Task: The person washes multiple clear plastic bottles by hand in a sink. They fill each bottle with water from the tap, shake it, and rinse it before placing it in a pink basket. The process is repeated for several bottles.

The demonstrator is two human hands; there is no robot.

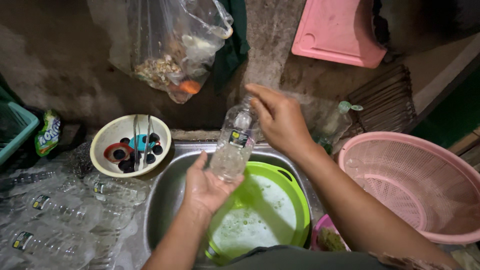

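A clear plastic bottle with a small label is held tilted over the steel sink. My left hand cups the bottle's base from below. My right hand grips the neck and cap end at the top. Under the bottle sits a green basin holding soapy, foamy water.
Several clear empty bottles lie left of the sink. A cream bowl holds dark caps and metal tongs. A pink perforated basket stands at right, a pink cutting board leans on the wall, and a plastic bag of scraps hangs above.
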